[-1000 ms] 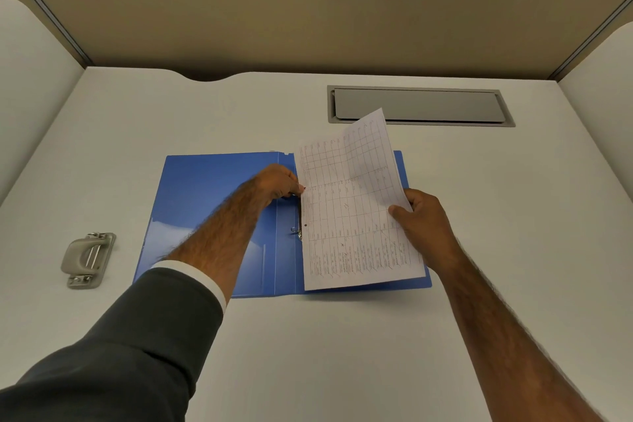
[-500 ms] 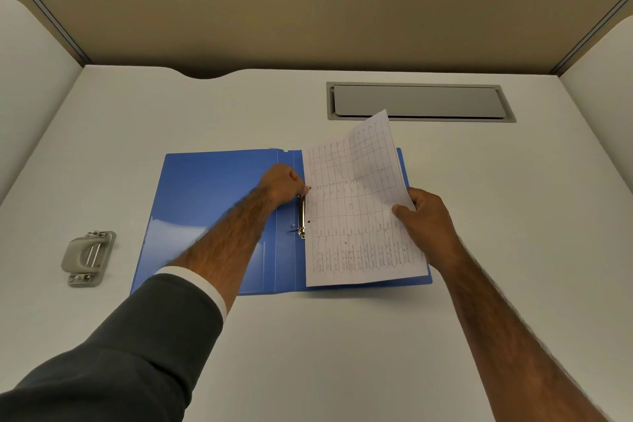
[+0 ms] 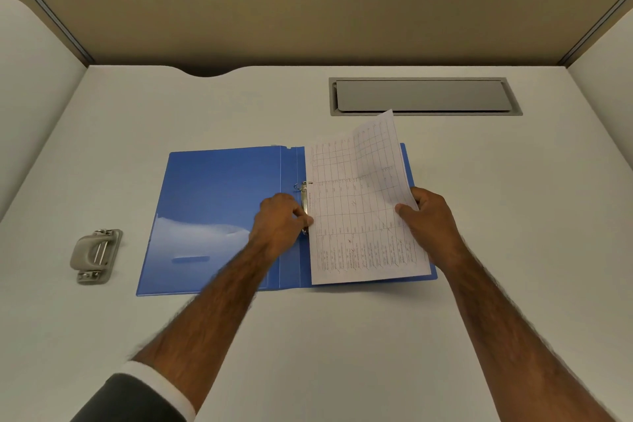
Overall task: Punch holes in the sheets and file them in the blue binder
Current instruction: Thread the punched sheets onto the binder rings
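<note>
The blue binder point(image 3: 219, 209) lies open and flat on the desk. A printed sheet point(image 3: 359, 216) with a table on it rests over the binder's right half, its far right corner lifted. Its left edge meets the metal ring mechanism point(image 3: 303, 192); the upper ring shows at the sheet's edge. My left hand point(image 3: 281, 219) pinches the sheet's left edge at the lower part of the mechanism, hiding the lower ring. My right hand point(image 3: 428, 216) grips the sheet's right edge, thumb on top.
A grey hole punch point(image 3: 96, 255) sits on the white desk point(image 3: 342, 336) to the binder's left. A grey cable flap point(image 3: 423, 96) is set into the desk behind the binder. Partition walls point(image 3: 239, 17) close in the back and both sides.
The sheet has come down flatter onto the binder's right half and its left edge now sits at the rings. My left hand slid down along the mechanism toward me.
</note>
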